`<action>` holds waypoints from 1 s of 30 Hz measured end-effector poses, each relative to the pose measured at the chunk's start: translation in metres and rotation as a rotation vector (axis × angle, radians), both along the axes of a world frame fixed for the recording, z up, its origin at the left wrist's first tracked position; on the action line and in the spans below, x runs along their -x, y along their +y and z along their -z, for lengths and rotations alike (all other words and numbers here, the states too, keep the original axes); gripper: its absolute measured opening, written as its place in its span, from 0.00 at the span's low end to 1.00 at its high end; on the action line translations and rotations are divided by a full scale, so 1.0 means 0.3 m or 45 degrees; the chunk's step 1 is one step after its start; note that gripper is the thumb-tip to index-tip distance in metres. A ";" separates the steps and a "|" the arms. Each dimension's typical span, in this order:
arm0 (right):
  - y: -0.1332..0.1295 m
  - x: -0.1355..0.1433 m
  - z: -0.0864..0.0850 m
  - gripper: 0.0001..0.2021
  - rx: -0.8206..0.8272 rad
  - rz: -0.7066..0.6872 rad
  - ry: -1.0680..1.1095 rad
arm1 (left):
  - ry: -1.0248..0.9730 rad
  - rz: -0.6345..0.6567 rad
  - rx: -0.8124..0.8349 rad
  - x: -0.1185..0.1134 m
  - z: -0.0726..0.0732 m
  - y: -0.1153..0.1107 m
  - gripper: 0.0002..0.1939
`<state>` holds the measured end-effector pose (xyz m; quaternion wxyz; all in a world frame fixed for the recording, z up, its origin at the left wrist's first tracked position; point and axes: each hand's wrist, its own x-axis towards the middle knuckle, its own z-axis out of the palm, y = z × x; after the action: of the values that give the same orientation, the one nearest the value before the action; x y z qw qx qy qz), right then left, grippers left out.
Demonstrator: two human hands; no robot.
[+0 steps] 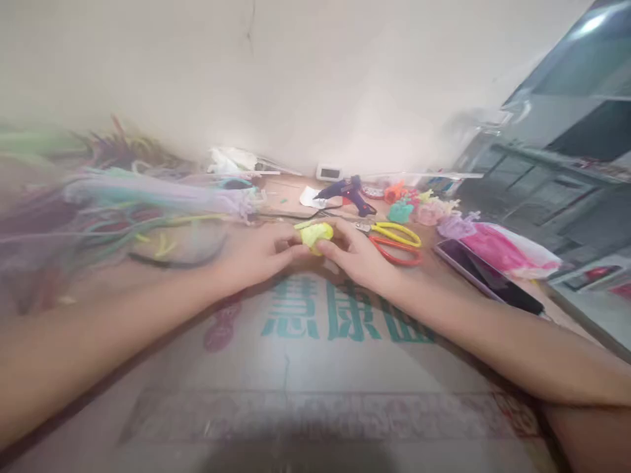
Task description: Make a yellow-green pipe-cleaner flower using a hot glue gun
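Observation:
Between both hands is a small bright yellow fuzzy piece [316, 236], apparently wound from pipe cleaner; its exact shape is blurred. My left hand [273, 251] closes on its left side with thumb and fingers. On the other side, my right hand [352, 253] pinches it, the thumb lying across the front. Pliers with one yellow and one red-orange handle [397, 236] lie just right of my right hand. A dark hot glue gun [348, 192] rests behind the hands, near a white scrap of paper [311, 197].
Bundles of pastel pipe cleaners [167, 190] fill the left side, with loose green and yellow ones in front. Colourful fuzzy pieces [401, 209] sit at the back right. A phone [488, 276] and a pink-and-white packet [515, 249] lie rightward. A small white device [328, 172] stands by the wall.

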<state>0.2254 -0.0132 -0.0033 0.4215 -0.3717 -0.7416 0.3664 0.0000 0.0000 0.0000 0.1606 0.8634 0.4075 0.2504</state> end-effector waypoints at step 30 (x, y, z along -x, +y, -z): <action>0.007 -0.008 0.005 0.14 0.050 -0.006 0.000 | -0.204 0.039 -0.353 -0.013 0.002 -0.019 0.13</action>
<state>0.2279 -0.0110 -0.0048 0.4131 -0.3781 -0.7351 0.3820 0.0039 -0.0057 -0.0005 0.0756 0.8608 0.3415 0.3698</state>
